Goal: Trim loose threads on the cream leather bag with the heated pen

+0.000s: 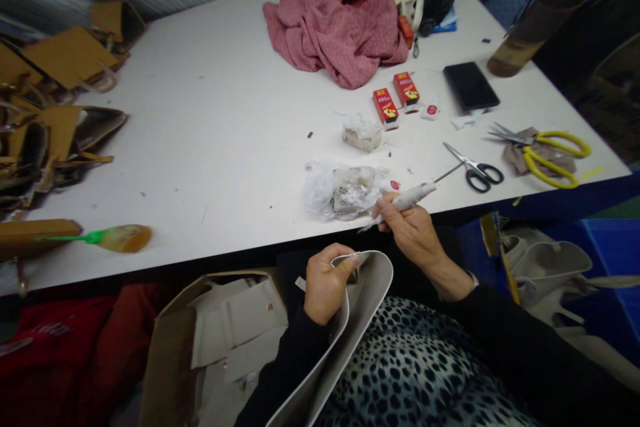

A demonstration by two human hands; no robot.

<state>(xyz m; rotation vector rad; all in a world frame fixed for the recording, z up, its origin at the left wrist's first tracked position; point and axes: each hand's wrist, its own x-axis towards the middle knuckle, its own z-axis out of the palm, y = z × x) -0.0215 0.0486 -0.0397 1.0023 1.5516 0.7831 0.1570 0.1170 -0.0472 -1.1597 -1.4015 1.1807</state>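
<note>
My left hand (pixel 326 285) pinches the upper edge of a pale grey bag (pixel 367 310), thumb inside the opening. Its mouth gapes upward above my lap. In my right hand (pixel 411 233), a thin tool with a white-wrapped handle (pixel 414 196) is gripped. Its narrow metal shaft points right, toward the black-handled scissors (pixel 475 167). A frayed white tip shows at the handle's other end. Just beyond my right hand lies a whitish, fluff-covered block (pixel 350 190) on crumpled plastic. A smaller block (pixel 361 133) with white fluff sits behind it.
Yellow-handled scissors (pixel 550 153) rest on a brown cloth at right. Red boxes (pixel 385 107), a black phone (pixel 471 85) and pink cloth (pixel 335 27) lie farther back. Tan bags (pixel 65 60) and a green-nozzled bottle (pixel 125 239) are left. Below, a carton (pixel 167 353) holds grey pieces.
</note>
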